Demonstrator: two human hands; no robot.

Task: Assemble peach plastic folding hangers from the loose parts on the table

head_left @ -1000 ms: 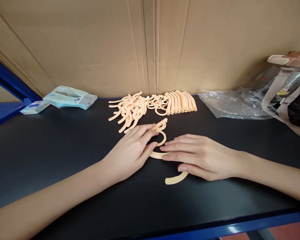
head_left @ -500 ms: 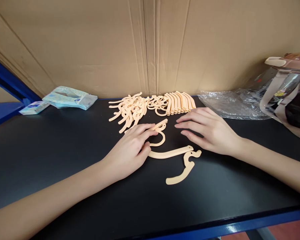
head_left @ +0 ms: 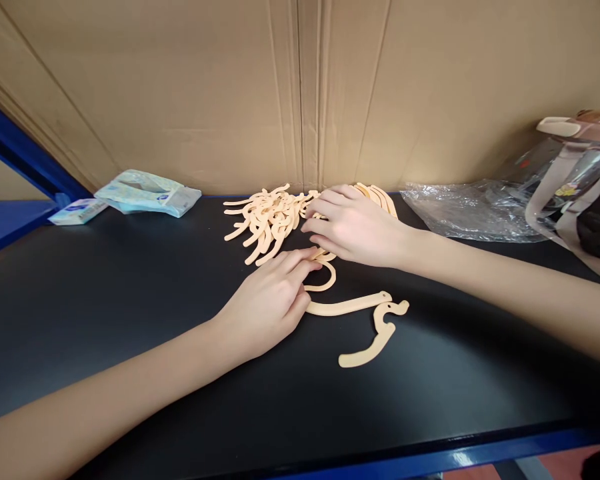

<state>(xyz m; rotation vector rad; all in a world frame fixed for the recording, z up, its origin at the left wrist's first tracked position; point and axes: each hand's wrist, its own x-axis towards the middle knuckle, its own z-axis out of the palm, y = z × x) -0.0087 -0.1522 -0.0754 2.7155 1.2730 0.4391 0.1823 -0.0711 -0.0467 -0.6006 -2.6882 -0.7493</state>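
Tan curved pieces lie on the black table. My left hand (head_left: 273,297) has its fingers closed on a thin curved piece (head_left: 322,254), whose end shows past the fingertips. Just below are a rounded hook piece (head_left: 329,277) and a long curved strip (head_left: 347,306), its left end beside my left thumb. A small hooked piece (head_left: 380,317) and a short curved piece (head_left: 367,355) lie to the right. My right hand (head_left: 357,227) reaches over the heap, fingers spread at the small hooks, and covers most of the row of strips (head_left: 380,195). Nothing shows in its grasp.
At the back, a loose heap of curved pieces (head_left: 265,220) sits against the cardboard wall (head_left: 220,93). Tissue packs (head_left: 147,193) lie at the back left. Crumpled clear plastic (head_left: 470,210) and a strapped bottle (head_left: 570,167) stand back right. A blue edge (head_left: 430,463) runs along the front.
My right hand has moved left and a little up, over the row of strips and small hooks. My left hand stays at the same pieces. The whole view has shifted slightly.
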